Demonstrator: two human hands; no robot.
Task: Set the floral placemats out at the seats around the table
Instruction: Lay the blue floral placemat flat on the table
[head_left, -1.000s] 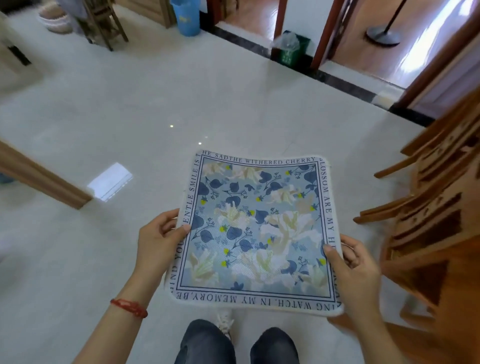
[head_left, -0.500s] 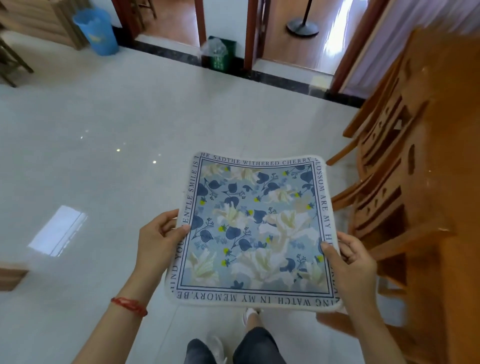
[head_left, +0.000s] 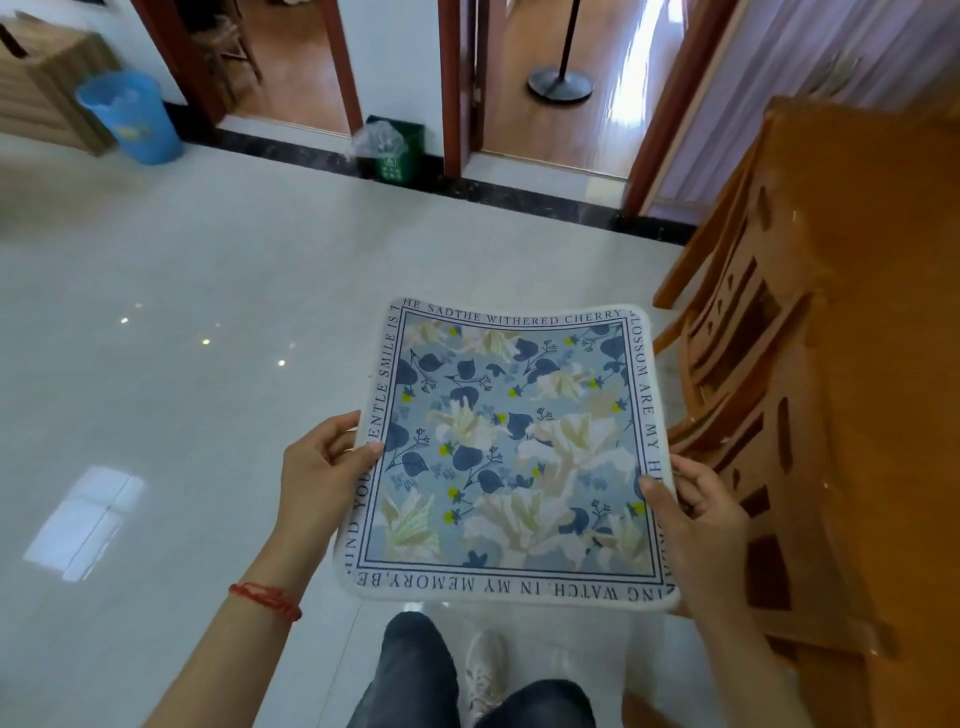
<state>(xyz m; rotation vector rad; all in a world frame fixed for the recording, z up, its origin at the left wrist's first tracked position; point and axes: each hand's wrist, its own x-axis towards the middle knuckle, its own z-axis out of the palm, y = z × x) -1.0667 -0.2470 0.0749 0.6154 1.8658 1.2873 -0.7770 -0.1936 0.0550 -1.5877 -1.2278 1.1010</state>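
While the floral placemat (head_left: 511, 457) is held flat and face up in mid-air above the pale tiled floor (head_left: 208, 312), both hands are on it: left hand (head_left: 317, 467) pinches the left edge, thumb on top over the lettered border, fingers curled underneath; right hand (head_left: 696, 514) grips the right edge the same way, thumb on top, fingers below. Mat sags slightly in the middle, far corners lifted a bit. Blue-and-cream flower print, white border with printed text. It sits just left of the wooden chairs (head_left: 748, 395), not touching them; wooden table (head_left: 878, 291) is right of those, at the right edge of view. Red string bracelet (head_left: 265, 600) on the left wrist. Dark trousers and a light shoe (head_left: 485, 670) visible below the mat, near edge. Far side: blue bin (head_left: 127, 117) at far left, green bin (head_left: 395, 150) with a plastic liner between two doorways, black stand base (head_left: 560, 85) on the wood floor past the right doorway.
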